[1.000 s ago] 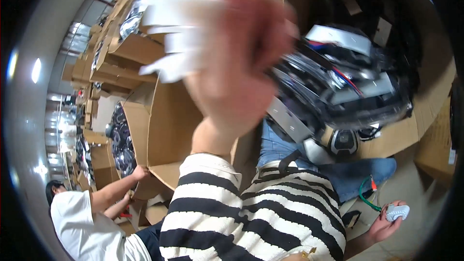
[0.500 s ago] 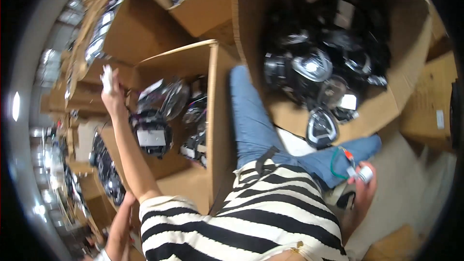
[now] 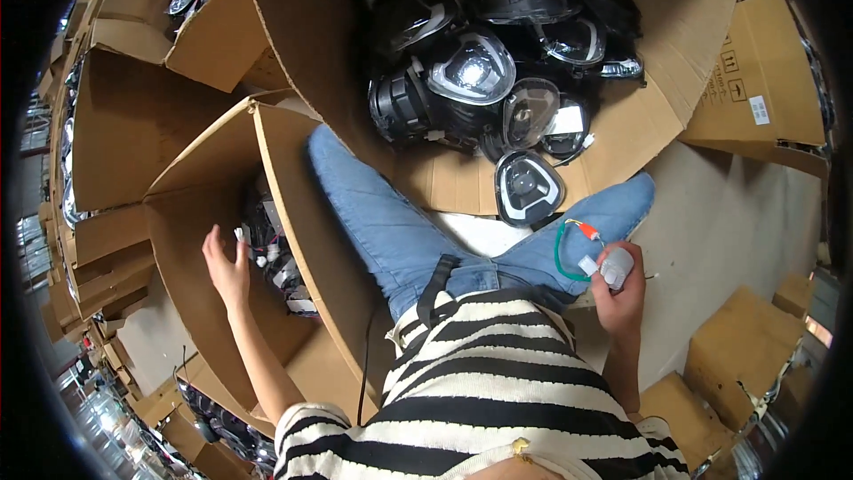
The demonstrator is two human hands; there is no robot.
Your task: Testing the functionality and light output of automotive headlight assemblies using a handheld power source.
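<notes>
My left hand point(image 3: 229, 268) is raised over the inner side of the left cardboard box point(image 3: 342, 324), its fingers apart. By its thumb tip shows a small white piece; whether the thumb touches it I cannot tell. Below, inside that box, lie dark lamp parts point(image 3: 284, 268) with white connectors. My right hand point(image 3: 620, 304), above my right thigh, closes round a translucent white bottle-like object point(image 3: 616, 268). Beside it are a green wire loop point(image 3: 559, 253) and an orange-red tip point(image 3: 586, 230). Between my knees a black-rimmed lamp point(image 3: 528, 187) with a clear lens rests at the large box's edge.
A large cardboard box point(image 3: 684, 62) ahead holds a heap of black lamps point(image 3: 471, 67), some with shiny lenses. More boxes stand at the left point(image 3: 124, 142), far right point(image 3: 764, 71) and lower right point(image 3: 742, 338). Grey floor point(image 3: 702, 222) shows at the right.
My view has turned, so the boxes sit further left. My left hand has lowered and its fingers have spread. The labelled lamp seen below it no longer shows there. My right hand keeps its hold.
</notes>
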